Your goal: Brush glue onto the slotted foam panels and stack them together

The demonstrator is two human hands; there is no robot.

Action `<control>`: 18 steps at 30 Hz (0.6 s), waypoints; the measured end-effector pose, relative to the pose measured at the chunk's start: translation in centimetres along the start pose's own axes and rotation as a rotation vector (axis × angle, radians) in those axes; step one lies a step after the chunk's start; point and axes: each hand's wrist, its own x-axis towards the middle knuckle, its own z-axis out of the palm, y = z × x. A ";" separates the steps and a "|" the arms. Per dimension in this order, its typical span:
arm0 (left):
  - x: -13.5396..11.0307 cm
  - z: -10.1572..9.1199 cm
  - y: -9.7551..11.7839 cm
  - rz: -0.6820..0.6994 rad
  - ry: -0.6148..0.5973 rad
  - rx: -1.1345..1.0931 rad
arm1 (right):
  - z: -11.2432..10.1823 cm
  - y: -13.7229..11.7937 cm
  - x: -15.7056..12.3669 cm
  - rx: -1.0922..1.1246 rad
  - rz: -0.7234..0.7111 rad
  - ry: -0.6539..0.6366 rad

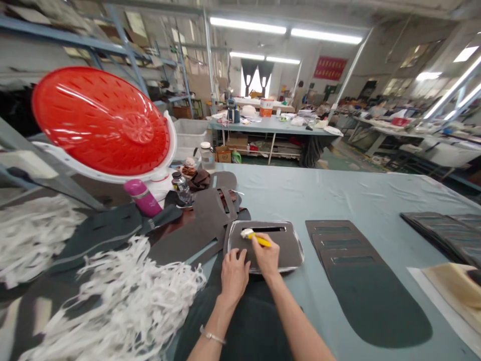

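Note:
In front of me lies a dark grey leather-like panel (pixel 276 250) with rounded corners, a long slot near its far edge and a white smear around its border. My right hand (pixel 267 254) is closed around the yellow handle of a brush (pixel 260 239). The brush's whitish head touches or hovers just over the panel by the slot's left end; I cannot tell which. My left hand (pixel 235 273) rests on the panel's near left part, fingers apart and holding nothing. Below the panel, dark green-black sheet material (pixel 255 321) lies under my forearms.
Slotted dark panels (pixel 376 291) lie overlapped at right, with another stack (pixel 447 233) beyond. White strips (pixel 135 301) heap at left near grey cut pieces (pixel 203 220). A purple bottle (pixel 143 197), a clear bottle (pixel 182 188) and a red basket (pixel 105 123) stand at far left.

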 end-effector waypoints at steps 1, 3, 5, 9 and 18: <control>0.0 0.0 0.0 0.001 0.003 0.005 | 1.6 -0.2 0.3 0.008 -0.008 -0.038; 0.1 0.1 -0.1 -0.001 0.009 0.006 | 2.2 0.5 0.9 -0.025 0.006 -0.067; 0.1 0.1 -0.1 -0.007 0.018 0.002 | -0.7 2.7 1.8 -0.124 0.051 0.015; 0.1 0.2 -0.2 -0.020 0.019 -0.004 | -8.5 6.7 4.1 -0.369 0.170 0.330; 0.1 0.3 0.1 -0.006 0.001 0.031 | 3.1 2.1 3.3 -0.114 -0.145 -0.044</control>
